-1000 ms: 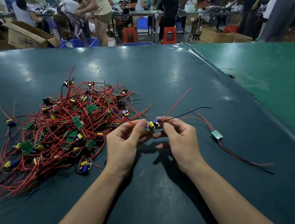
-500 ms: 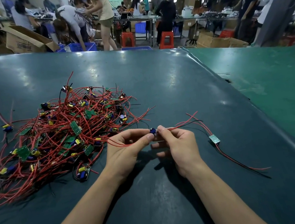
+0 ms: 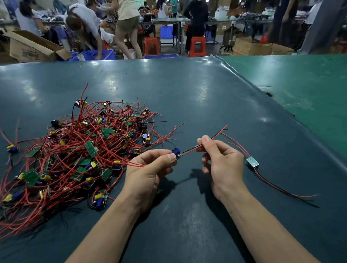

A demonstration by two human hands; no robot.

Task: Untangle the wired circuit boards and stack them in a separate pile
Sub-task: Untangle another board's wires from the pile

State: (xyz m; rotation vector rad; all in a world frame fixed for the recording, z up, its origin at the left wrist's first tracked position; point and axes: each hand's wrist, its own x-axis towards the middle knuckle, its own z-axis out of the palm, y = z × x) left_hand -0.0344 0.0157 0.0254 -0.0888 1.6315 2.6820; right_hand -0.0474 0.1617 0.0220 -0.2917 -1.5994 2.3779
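Note:
A tangled heap of small green circuit boards with red and black wires [image 3: 74, 157] lies on the dark table at the left. My left hand [image 3: 149, 173] pinches one small board with a blue part [image 3: 176, 153] between thumb and fingers, just right of the heap. My right hand [image 3: 221, 162] pinches that board's red and black wires [image 3: 214, 136] and holds them stretched out to the right. One separated board [image 3: 252, 162] lies flat on the table by my right hand, its wires trailing toward the near right.
The dark green table [image 3: 186, 99] ends at a raised edge on the right, beside a lighter green table [image 3: 315, 93]. A single stray board [image 3: 12, 148] lies left of the heap. People, cardboard boxes and red stools stand beyond the far edge.
My hands have drawn apart. The right hand slid along the wires to the right, pulling them straight, while the left kept hold of the board.

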